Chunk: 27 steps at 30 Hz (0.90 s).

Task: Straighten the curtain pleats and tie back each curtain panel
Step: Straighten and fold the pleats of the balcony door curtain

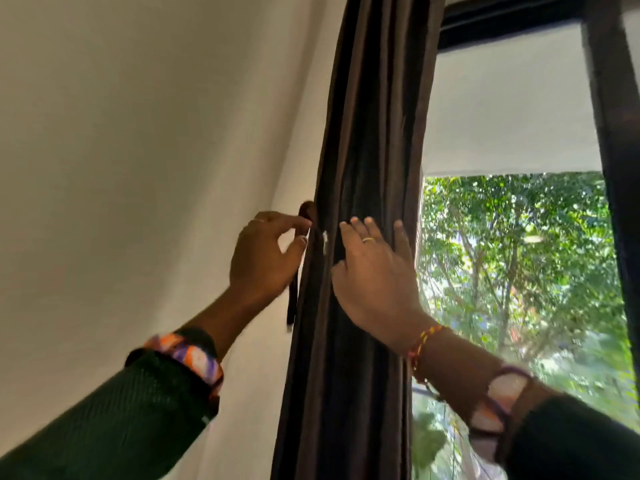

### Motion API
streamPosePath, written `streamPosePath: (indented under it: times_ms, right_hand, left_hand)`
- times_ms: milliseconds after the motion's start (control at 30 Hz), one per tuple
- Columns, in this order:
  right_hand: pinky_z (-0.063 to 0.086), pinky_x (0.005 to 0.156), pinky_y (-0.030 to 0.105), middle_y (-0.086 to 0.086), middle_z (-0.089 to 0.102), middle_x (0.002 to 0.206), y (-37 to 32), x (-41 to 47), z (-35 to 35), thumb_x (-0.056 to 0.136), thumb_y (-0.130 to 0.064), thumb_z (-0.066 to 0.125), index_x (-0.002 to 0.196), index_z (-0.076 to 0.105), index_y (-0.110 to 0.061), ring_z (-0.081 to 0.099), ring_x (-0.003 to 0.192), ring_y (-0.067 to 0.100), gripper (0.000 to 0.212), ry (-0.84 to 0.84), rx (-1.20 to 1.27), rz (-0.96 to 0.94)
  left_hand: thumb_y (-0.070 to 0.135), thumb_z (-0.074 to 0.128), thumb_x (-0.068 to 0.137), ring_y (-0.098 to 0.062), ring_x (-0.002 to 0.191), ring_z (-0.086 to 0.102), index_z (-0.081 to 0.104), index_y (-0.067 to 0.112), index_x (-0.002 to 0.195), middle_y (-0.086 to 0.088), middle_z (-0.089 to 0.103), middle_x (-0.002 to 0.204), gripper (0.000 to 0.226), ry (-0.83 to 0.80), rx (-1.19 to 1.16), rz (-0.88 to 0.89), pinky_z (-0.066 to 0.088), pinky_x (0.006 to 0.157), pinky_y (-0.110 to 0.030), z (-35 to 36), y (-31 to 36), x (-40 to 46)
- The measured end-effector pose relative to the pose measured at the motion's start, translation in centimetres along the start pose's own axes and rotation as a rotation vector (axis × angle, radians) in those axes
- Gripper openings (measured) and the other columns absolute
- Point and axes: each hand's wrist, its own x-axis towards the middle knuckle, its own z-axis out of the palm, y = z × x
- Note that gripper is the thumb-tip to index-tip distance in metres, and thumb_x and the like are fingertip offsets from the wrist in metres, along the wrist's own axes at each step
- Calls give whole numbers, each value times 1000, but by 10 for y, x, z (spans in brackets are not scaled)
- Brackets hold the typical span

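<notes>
My left grip (266, 254) pinches the dark brown fabric tie-back strap (293, 299) between thumb and forefinger at the curtain's left edge, the strap's loose end hanging below the hand. My right grip (377, 271) lies flat, fingers straight, pressed on the gathered dark brown pleated curtain panel (360, 133). The panel hangs bunched between the off-white wall (138, 150) and the dark-framed window (609, 116), through which green trees (519, 254) show.

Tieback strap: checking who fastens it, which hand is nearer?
Left. The left hand pinches the tieback strap at the wall; the right hand lies flat on the curtain.
</notes>
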Motion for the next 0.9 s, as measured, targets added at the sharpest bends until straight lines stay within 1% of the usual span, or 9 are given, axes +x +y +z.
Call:
streamPosePath:
  times_ms: [100,167,267,400,533,633,700,800,900]
  right_hand:
    - [9,117,38,6,40,147,-8,-36,17,96,-33,34,144,27,-9,42,133,19,54,-83,147,171]
    - [14,115,41,6,46,142,-14,-63,30,95,-42,36,144,26,-8,49,126,21,61,-145,184,282]
    - [10,115,50,8,38,148,-22,-98,47,90,-52,40,145,26,-9,40,134,21,71,-270,153,370]
    - [-5,108,65,9,29,152,-31,-139,67,86,-46,47,138,39,-15,18,144,21,61,-419,99,389]
    - [-7,105,69,7,26,154,-42,-171,82,87,-37,49,141,34,-16,9,146,23,60,-520,27,359]
    - [-4,103,72,9,13,157,-49,-190,90,89,-35,48,147,20,-21,0,147,26,66,-544,19,329]
    - [-3,103,72,13,3,158,-57,-205,97,90,-33,47,149,13,-21,-7,146,29,69,-580,11,292]
    - [2,107,70,18,-12,156,-75,-227,106,92,-38,45,150,4,-17,-20,143,31,74,-633,40,204]
    - [5,111,64,16,-25,153,-88,-239,112,90,-49,45,150,0,-14,-37,131,24,83,-636,135,155]
  left_hand:
    - [10,64,82,-15,104,54,59,23,123,-4,59,117,43,-95,22,46,38,82,-17,15,-16,-47]
    - [11,64,82,-20,114,52,49,25,132,-7,55,126,54,-186,45,17,43,92,-25,23,-27,-75]
    - [17,64,83,-29,130,39,34,33,141,-13,38,144,67,-305,123,-100,40,104,-41,30,-39,-106]
    - [13,57,89,-27,135,34,41,33,137,-9,26,152,55,-438,190,-220,36,105,-36,30,-58,-147]
    - [5,50,91,-27,119,53,54,21,129,-10,49,139,41,-561,77,-396,43,99,-31,22,-83,-173]
    - [17,49,95,-20,116,56,57,12,125,-9,58,129,32,-532,-11,-465,41,91,-15,10,-79,-182]
    - [30,50,94,-10,106,57,62,10,119,-7,65,118,34,-471,-104,-502,40,77,-1,0,-72,-192]
    - [40,62,83,-3,83,60,69,15,106,5,67,92,35,-449,-122,-439,39,67,0,-11,-64,-208]
    - [39,69,78,-1,73,60,72,13,98,9,64,83,33,-405,-54,-346,40,66,-1,-14,-69,-211]
